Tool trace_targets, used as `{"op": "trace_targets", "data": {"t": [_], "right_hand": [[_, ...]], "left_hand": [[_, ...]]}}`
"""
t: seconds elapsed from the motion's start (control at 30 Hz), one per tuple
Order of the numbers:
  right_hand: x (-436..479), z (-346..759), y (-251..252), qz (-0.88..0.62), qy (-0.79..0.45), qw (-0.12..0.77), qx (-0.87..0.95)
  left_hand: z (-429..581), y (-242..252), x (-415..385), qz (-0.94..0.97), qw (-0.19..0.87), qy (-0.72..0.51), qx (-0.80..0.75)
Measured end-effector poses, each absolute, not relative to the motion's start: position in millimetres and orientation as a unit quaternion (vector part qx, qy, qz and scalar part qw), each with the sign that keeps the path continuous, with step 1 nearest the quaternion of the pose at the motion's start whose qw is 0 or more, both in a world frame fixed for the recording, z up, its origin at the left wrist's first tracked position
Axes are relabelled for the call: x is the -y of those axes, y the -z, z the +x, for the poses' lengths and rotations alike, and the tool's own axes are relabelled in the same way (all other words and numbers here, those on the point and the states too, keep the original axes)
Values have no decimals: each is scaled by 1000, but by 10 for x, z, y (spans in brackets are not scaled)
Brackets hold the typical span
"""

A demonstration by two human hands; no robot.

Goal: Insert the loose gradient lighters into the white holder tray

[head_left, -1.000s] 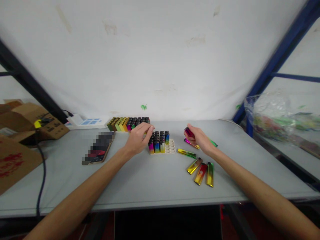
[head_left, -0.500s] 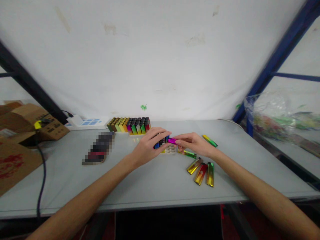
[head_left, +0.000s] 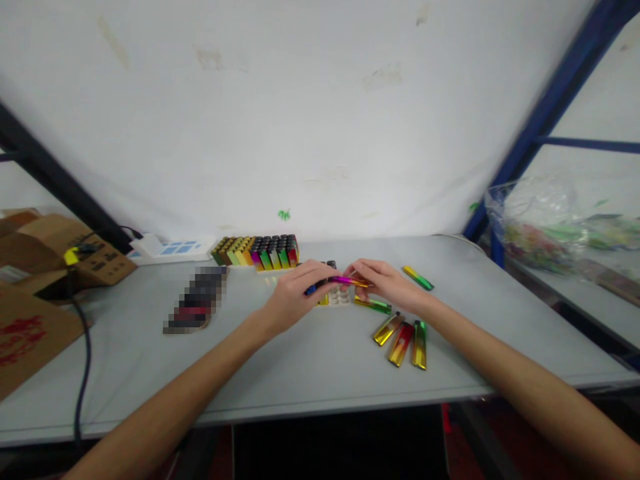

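Observation:
A purple-and-gold lighter [head_left: 350,281] lies level between my two hands. My left hand [head_left: 297,290] pinches its purple end between thumb and fingers, while the fingers of my right hand [head_left: 383,283] are closed at its gold end. Below them sits a white tray [head_left: 341,297] with round holes. Lighters stand in its left part, mostly covered by my left hand. Just right of the tray lies a green-and-yellow lighter [head_left: 373,305]. Closer to me are a gold lighter [head_left: 388,329], a red-and-gold lighter [head_left: 401,345] and a green-and-gold lighter [head_left: 420,347].
Two packed blocks of upright lighters [head_left: 275,253] stand near the wall. A loose lighter [head_left: 419,278] lies beyond my right wrist. At left are a blurred-out flat object [head_left: 197,300], a power strip [head_left: 173,249], cardboard boxes [head_left: 65,253] and a cable. A plastic bag [head_left: 540,220] is at right.
The purple lighter has turned so its gold end shows toward my right hand, and more of its length is visible. My right hand has shifted slightly left.

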State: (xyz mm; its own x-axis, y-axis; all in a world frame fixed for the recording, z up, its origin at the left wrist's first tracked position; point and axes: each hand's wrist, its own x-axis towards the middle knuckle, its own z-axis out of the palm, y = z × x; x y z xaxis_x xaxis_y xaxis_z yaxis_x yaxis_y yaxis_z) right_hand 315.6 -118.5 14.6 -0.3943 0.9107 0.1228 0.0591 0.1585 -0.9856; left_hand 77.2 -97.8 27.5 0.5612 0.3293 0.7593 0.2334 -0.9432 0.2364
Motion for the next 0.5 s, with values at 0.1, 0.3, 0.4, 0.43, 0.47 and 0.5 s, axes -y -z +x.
{"op": "trace_targets", "data": {"t": [0.1,0.3,0.4,0.43,0.47,0.5], "right_hand": [[1122,3264,-178,-446,-368,417,702],[1066,3490,-258,-530,-168,431,711],[1080,3502,-288,-528,-142,422,723],[1085,3495,-291,-523,-135,418,731],[1089,3485,-291,-516,-129,415,738],[1092,3475,-289,-509,-126,413,745]], "left_hand": [[758,-268,955,868,63,-451,-201],[750,-241,884,879,79,-417,-218],[773,-257,892,875,87,-409,-244],[784,-261,898,874,88,-405,-252],[796,-263,902,875,88,-401,-258],[808,-261,905,876,88,-396,-261]]}}
